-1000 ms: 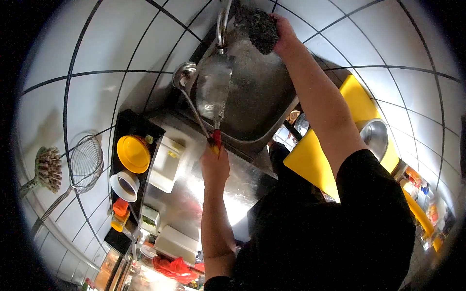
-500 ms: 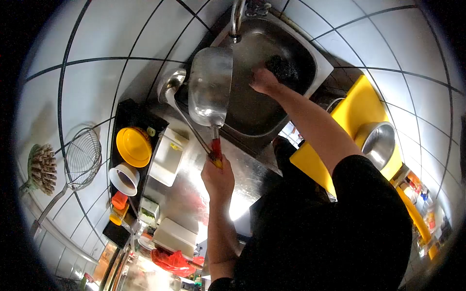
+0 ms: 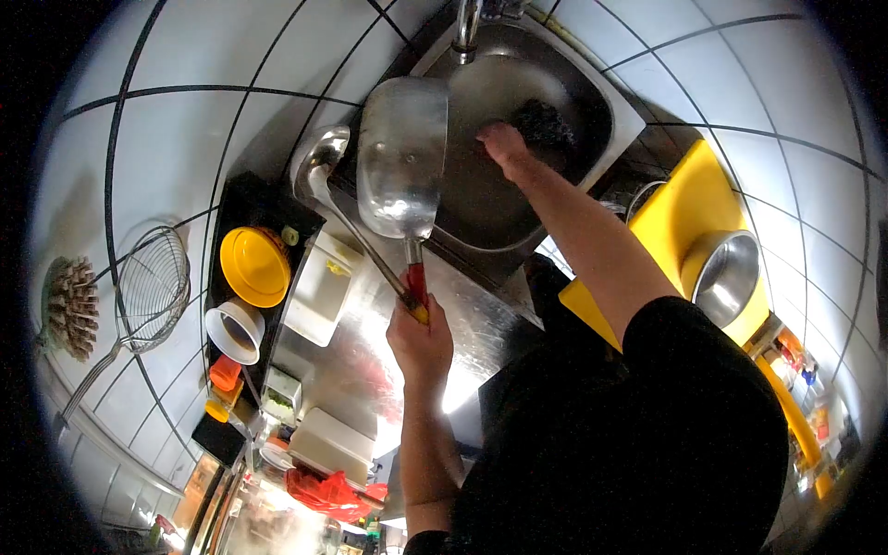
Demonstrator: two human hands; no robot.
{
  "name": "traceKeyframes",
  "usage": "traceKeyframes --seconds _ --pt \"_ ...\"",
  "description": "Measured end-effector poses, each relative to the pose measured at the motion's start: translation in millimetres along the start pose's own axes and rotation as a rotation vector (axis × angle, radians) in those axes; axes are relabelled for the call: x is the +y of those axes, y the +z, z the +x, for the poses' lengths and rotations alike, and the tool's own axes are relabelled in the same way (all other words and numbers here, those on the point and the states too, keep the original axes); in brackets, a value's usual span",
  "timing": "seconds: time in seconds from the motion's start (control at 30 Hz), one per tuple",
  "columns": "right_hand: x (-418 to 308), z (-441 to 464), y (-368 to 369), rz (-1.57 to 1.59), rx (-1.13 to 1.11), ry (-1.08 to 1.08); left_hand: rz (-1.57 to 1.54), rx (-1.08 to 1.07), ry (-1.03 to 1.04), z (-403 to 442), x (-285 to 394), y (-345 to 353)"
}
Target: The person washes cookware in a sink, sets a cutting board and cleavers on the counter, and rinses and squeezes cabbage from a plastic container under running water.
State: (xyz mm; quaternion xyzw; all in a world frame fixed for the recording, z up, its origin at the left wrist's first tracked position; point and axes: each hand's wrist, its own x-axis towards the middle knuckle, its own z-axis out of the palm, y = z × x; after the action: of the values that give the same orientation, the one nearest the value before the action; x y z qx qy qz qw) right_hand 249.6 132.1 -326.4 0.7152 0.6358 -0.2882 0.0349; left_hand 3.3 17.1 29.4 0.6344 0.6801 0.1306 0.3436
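Note:
My left hand [image 3: 421, 347] is wrapped round the red handle of a metal pan [image 3: 402, 157] and the handle of a steel ladle [image 3: 321, 166]. The pan is tilted on its side at the left edge of the sink [image 3: 606, 153]. Over the basin, my right hand [image 3: 504, 146] is low with its fingers curled; what they hold, if anything, cannot be made out. A dark scouring pad [image 3: 544, 122] lies in the sink just beyond that hand. Above the basin is the faucet [image 3: 465, 37].
Yellow boards [image 3: 680, 199] with a steel bowl [image 3: 726, 277] stand at the right. Left are a yellow bowl [image 3: 254, 266], a white bowl [image 3: 235, 331] and white trays [image 3: 319, 291]. A strainer [image 3: 154, 287] and a brush [image 3: 72, 308] hang on the tiled wall.
My right hand has come down from beside the faucet into the sink, and the dark pad has left it. The pan has turned onto its side and moved left with the ladle.

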Motion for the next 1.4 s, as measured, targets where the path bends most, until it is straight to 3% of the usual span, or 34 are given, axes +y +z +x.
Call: traceKeyframes --seconds 0.03,0.13,0.2,0.27,0.33,0.43,0.53,0.63,0.73,0.83,0.93,1.13,1.33,1.4 --pt "-17 -10 -27 -0.114 -0.033 -0.073 -0.003 -0.009 -0.005 1 3 -1" --pt "-47 -33 -39 1.203 -0.062 0.389 0.001 0.016 -0.007 1 2 1" --pt "-58 -45 -49 1.461 -0.102 0.351 0.000 0.034 0.012 3 -3 3" --pt "-63 -58 -70 1.307 -0.084 0.270 0.002 0.032 0.006 4 -2 2" --pt "-62 -75 -107 0.737 -0.017 0.157 0.004 0.011 -0.031 5 2 -1" --pt "-40 -82 -112 0.226 0.502 0.195 0.040 0.045 0.029 4 4 -1" --pt "-33 -77 -132 0.016 0.251 0.172 0.054 0.041 0.010 2 2 1" --pt "-44 -72 -121 -0.056 0.155 -0.071 0.086 0.060 -0.022 2 5 4" --pt "-55 -49 -79 -0.147 0.201 -0.148 0.098 0.053 -0.046 2 8 5" --pt "-56 -29 -58 -0.067 0.084 -0.228 0.060 0.072 -0.042 3 12 6" --pt "-53 -41 -84 -0.046 -0.001 -0.153 0.063 0.039 -0.076 4 18 4" --pt "-36 -64 -97 -0.109 0.191 -0.038 0.044 0.002 -0.090 3 12 9" --pt "-24 -69 -104 -0.155 0.224 -0.111 0.081 -0.007 -0.095 -1 22 10" --pt "-22 -68 -110 -0.115 0.124 -0.060 0.073 0.006 -0.057 -2 21 10"
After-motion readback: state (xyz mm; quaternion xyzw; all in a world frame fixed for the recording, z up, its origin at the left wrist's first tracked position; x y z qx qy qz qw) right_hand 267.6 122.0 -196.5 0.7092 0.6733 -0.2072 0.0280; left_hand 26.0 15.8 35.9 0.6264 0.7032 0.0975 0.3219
